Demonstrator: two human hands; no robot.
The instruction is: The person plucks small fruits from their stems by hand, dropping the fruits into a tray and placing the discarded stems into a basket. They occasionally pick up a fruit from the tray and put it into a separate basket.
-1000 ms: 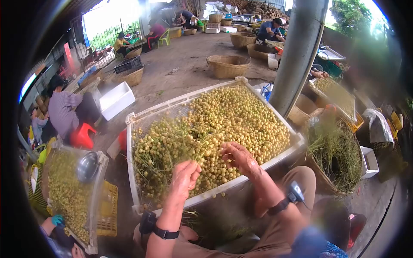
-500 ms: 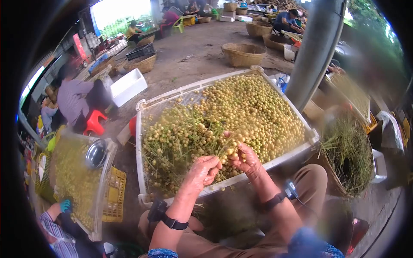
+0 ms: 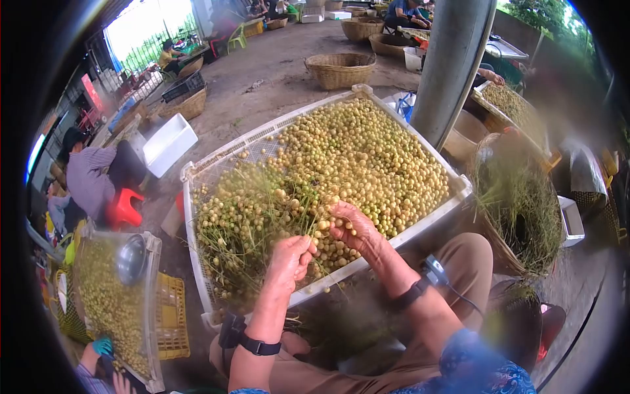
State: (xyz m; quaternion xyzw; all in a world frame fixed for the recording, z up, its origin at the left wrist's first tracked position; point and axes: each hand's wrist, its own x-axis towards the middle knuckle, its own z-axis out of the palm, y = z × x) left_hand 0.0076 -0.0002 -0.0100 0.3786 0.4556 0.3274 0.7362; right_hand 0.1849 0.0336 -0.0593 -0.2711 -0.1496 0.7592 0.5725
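Observation:
A white mesh tray [image 3: 328, 282] lies before me, heaped with small round yellow-green fruits [image 3: 387, 164]. Fruits still on thin green stems [image 3: 246, 210] are bunched in its left half. Over the front part of the heap, my left hand [image 3: 289, 261] is closed, thumb and forefinger pinching the stem end of a fruit sprig. My right hand [image 3: 356, 230] is beside it, fingers curled round the fruits [image 3: 323, 225] of that sprig. Its fingertips partly hide the fruits.
A grey post [image 3: 453, 72] stands beyond the tray's right corner. Bare stalks fill a basket [image 3: 518, 210] on the right. Left, a co-worker's gloved hand [image 3: 103, 346] is at another fruit tray [image 3: 152, 289] bearing a metal bowl [image 3: 131, 258]. A wicker basket [image 3: 341, 71] stands behind.
The view has shifted, so the tray sits a little further left and higher. My right hand has turned and its fingers have closed further over the fruits; my left hand keeps its pinch.

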